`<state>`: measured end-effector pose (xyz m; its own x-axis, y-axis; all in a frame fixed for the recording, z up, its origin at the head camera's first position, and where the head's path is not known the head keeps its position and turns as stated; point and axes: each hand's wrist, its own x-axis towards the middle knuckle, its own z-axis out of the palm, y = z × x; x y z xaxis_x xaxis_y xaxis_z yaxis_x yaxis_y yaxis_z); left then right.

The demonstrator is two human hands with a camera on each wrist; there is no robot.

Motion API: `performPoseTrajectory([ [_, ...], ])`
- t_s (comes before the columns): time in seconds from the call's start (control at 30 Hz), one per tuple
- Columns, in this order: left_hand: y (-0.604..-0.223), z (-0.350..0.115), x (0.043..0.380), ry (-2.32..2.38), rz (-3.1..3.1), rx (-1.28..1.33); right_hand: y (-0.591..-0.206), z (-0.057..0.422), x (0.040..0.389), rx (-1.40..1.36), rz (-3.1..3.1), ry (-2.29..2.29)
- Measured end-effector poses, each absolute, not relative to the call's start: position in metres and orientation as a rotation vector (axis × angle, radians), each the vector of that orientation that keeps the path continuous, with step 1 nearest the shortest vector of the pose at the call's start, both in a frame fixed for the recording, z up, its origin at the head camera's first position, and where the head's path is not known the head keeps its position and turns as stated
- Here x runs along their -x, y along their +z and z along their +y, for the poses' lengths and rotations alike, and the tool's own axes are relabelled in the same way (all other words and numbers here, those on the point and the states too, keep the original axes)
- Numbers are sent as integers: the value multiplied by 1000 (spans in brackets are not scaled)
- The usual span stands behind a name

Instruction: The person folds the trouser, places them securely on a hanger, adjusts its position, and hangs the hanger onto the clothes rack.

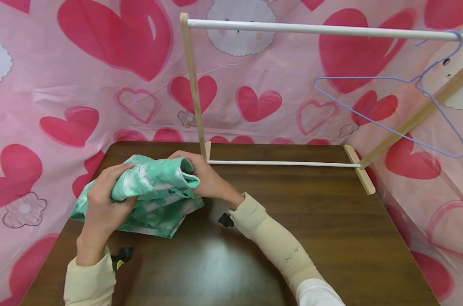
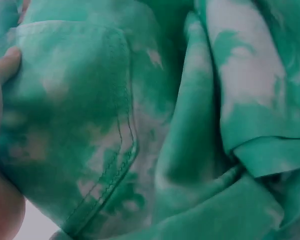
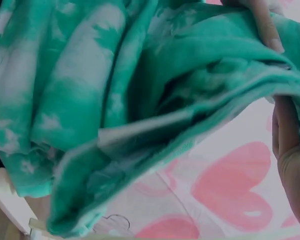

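A green-and-white tie-dye garment point(image 1: 151, 178) with a waistband is held up over the left part of the table. My left hand point(image 1: 105, 197) grips its near left side, thumb below the rolled top edge and fingers over it. At the far right side, my right hand point(image 1: 208, 176) holds the garment, its fingertips hidden behind the fabric. The left wrist view shows a stitched patch pocket point(image 2: 74, 100) and loose folds. In the right wrist view the waistband point(image 3: 139, 135) gapes, with fingers point(image 3: 285, 125) pinching the cloth at the right. The lower part hangs creased near the tabletop.
A rack with a white top bar point(image 1: 292, 28) and wooden legs point(image 1: 194, 89) stands on the back of the brown table point(image 1: 273, 238). From the bar's right end hangs a blue hanger point(image 1: 373, 121). Heart-patterned cloth point(image 1: 250, 102) surrounds the table's back and sides.
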<state>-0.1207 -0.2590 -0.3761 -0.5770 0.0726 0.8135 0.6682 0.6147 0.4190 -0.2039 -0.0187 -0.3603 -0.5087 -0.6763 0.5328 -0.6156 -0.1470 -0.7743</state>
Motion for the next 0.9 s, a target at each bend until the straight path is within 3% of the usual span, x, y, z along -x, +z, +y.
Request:
performPoseTrajectory([
  [0.5, -369, -224, 145, -857, -2331, 637, -372, 53, 204, 1233, 2370, -1666],
  [0.7, -368, -205, 159, -777, -2473, 681, -364, 72, 201, 1506, 2551, -1914],
  [0.9, -366, -189, 170, -823, -2538, 657, -356, 94, 194, 1803, 2539, -1605],
])
